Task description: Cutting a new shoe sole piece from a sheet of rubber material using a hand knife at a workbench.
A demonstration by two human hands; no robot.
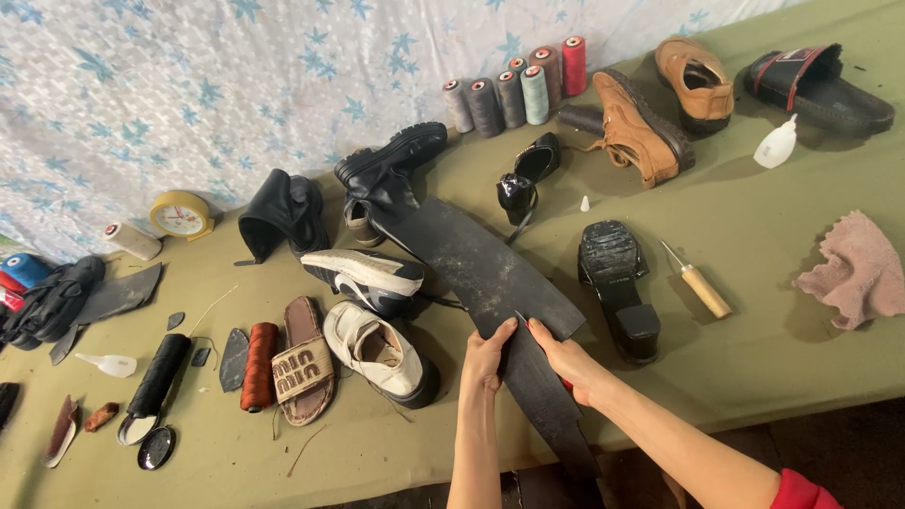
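Note:
A long dark rubber sheet (481, 264) lies across the green table from the black boots toward the near edge. My left hand (486, 358) holds its left edge, fingers curled on it. Pressing on the sheet just to the right, my right hand (566, 356) grips a small tool with a red handle; a thin blade tip shows at the fingertips. A black heeled shoe sole (617, 283) lies upside down to the right of the sheet.
White sneakers (377, 349), a brown sandal (304, 363) and thread spools (256, 366) lie left. An awl (699, 283), pink rag (853, 271), tan shoes (650, 113), a glue bottle (777, 143) and upright spools (517, 90) sit right and behind. A yellow clock (181, 215) stands by the patterned cloth.

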